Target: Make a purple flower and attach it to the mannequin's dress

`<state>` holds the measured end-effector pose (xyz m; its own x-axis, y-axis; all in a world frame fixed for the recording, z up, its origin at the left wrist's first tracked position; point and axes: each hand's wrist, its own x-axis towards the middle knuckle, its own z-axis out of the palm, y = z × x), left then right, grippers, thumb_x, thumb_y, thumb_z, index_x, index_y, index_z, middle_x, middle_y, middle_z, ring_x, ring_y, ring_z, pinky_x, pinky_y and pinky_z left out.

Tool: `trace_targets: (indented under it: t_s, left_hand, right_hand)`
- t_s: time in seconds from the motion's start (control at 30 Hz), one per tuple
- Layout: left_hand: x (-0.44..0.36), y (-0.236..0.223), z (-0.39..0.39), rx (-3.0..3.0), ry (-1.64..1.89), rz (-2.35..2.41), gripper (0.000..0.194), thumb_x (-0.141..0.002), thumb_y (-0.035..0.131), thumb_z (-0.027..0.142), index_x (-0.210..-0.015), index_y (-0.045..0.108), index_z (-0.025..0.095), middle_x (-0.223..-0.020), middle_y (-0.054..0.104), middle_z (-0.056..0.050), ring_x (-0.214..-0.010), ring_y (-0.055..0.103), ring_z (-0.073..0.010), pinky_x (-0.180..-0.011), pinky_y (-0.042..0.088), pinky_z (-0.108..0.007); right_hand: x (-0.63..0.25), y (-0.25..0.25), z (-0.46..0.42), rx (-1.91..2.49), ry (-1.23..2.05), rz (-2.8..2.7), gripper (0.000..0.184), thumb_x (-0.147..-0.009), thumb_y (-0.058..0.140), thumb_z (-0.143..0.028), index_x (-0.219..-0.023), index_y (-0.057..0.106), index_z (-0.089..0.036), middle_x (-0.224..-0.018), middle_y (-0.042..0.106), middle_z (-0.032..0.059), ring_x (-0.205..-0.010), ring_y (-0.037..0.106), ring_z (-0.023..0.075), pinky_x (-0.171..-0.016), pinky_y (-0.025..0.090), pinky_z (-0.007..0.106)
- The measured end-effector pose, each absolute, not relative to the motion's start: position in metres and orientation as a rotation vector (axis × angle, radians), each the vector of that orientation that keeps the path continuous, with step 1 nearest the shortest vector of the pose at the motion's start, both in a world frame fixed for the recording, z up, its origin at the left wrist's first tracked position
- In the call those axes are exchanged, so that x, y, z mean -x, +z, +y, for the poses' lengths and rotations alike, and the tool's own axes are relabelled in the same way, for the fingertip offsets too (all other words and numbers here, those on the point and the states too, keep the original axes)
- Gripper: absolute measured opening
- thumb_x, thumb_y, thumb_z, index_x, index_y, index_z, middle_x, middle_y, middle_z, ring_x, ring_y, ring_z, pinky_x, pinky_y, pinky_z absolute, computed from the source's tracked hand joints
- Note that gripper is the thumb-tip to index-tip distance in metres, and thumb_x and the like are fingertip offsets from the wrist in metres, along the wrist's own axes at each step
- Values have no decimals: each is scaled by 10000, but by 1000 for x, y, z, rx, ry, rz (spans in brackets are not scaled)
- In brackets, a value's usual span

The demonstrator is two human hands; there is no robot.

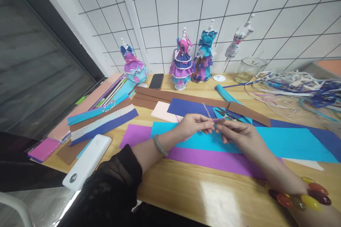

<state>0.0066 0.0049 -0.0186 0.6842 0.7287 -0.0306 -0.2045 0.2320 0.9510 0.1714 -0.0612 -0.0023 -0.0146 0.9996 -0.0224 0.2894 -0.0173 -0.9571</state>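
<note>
Nearest the camera: my one visible black sleeve (106, 184), on the left arm, and my one beaded bracelet (301, 197), on the right wrist. One bangle (160, 146) encircles my left wrist. My two hands, left hand (197, 126) and right hand (236, 131), nearly meet above the turquoise sheet (290, 142); the fingertips of each are closed in a pinch on one thin purple strip (218, 120), held between them. My hands and right forearm hide parts of the turquoise sheet and of the purple sheet (213, 163) on its near side. One pair of scissors (227, 114) lies just beyond my right hand, its handles partly obscured. Along the rear of the tabletop (181, 193): four miniature dress forms, three (first (133, 64), second (183, 60), third (206, 55)) in layered or bowed outfits, the fourth (236, 42) tilted; one flat phone (156, 81); one glass jar (250, 69). One white power bank (87, 161) rests at left; a ribbon heap (301, 87), its strands too tangled to count, lies at right.
</note>
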Motion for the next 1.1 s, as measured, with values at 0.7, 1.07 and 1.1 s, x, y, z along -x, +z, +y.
trace_targets:
  t_s: [0.7,1.07,1.1]
  left_hand:
    - [-11,-9,-3,-1182,774,698,279,-630,678,353,-700,612,91,-588,563,-6,-530,502,-67,-535,380,-216]
    - [-13,-7,-7,-1003,764,666,293,-610,693,353,-690,596,88,-595,572,-11,-519,499,-63,-550,373,-235]
    - [-13,-7,-7,-982,754,662,302,-603,699,356,-696,596,88,-602,574,-14,-527,504,-66,-555,373,-238]
  right_hand:
    - [-170,-1,-60,1270,1513,-1161,188,-723,647,-365,-729,590,-186,-614,509,-33,-431,392,46,-422,279,220]
    - [-167,4,-62,1238,1587,-1095,223,-702,667,-367,-810,567,-200,-622,481,-41,-444,369,52,-424,257,226]
    - [-166,4,-62,1234,1596,-1085,239,-705,663,-371,-847,563,-206,-621,478,-43,-441,365,53,-423,254,226]
